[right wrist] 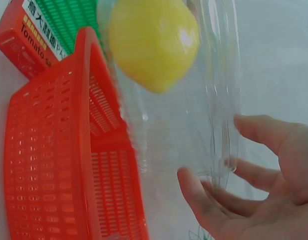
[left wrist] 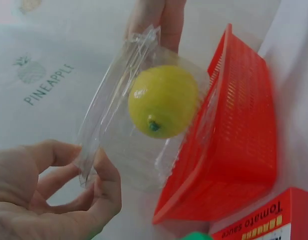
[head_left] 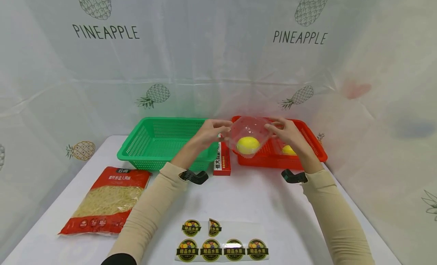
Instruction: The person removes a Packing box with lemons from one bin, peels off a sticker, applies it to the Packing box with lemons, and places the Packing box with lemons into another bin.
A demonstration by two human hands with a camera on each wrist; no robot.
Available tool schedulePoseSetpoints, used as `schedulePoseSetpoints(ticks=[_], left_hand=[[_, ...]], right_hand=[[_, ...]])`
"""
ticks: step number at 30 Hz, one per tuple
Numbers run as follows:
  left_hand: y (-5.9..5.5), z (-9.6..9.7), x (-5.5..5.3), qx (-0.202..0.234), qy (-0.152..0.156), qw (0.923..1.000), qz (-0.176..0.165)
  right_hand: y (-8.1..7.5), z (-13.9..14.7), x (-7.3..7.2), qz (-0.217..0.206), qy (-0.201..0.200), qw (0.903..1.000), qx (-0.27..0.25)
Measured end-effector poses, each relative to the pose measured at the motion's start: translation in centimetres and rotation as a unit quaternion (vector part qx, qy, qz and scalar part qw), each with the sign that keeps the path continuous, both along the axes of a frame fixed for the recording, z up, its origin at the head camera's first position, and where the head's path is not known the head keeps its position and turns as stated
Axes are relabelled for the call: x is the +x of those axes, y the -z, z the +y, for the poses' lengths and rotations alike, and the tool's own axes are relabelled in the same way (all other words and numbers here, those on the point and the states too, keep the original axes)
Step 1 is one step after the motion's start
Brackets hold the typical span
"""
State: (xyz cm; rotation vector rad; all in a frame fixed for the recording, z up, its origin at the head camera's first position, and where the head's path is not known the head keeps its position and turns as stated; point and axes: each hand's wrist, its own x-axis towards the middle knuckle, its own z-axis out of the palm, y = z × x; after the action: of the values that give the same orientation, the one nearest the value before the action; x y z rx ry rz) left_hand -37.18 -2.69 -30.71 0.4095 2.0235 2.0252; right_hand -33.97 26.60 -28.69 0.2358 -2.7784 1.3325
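Between both hands hangs a clear plastic clamshell box (left wrist: 136,150) with a yellow lemon (head_left: 248,145) inside, held over the left part of the red basket (head_left: 273,161). My left hand (head_left: 212,133) pinches one end of the box's rim between thumb and fingers, as the left wrist view shows. At the opposite end my right hand (head_left: 288,134) grips the rim, thumb on one side and fingers on the other (right wrist: 193,192). Inside the red basket, another yellow lemon (head_left: 288,150) shows partly behind the right wrist.
A green basket (head_left: 136,157) stands left of a red tomato sauce box (head_left: 222,168). A red bag of pasta (head_left: 109,200) lies at the left. Toward the front is a sheet of round stickers (head_left: 223,234), one partly peeled up. A pineapple-print curtain (head_left: 218,67) hangs behind.
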Motion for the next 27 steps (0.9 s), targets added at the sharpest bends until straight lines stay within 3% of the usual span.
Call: schedulePoseSetpoints(ticks=[8,14,27], left_hand=[[0.3,-2.4,1.0,-0.016,0.033,0.9992,0.015],[0.3,-3.9,1.7,-0.023,0.051,0.9984,0.009],[0.7,-6.2,4.0,-0.066,0.079,0.9946,0.01]], right_hand=[[-0.1,-0.5,1.1,-0.014,-0.026,0.9995,0.011],[-0.1,-0.7,2.0,-0.025,-0.067,0.9973,0.017],[0.9,-1.2,4.5,-0.088,-0.145,0.9855,-0.012]])
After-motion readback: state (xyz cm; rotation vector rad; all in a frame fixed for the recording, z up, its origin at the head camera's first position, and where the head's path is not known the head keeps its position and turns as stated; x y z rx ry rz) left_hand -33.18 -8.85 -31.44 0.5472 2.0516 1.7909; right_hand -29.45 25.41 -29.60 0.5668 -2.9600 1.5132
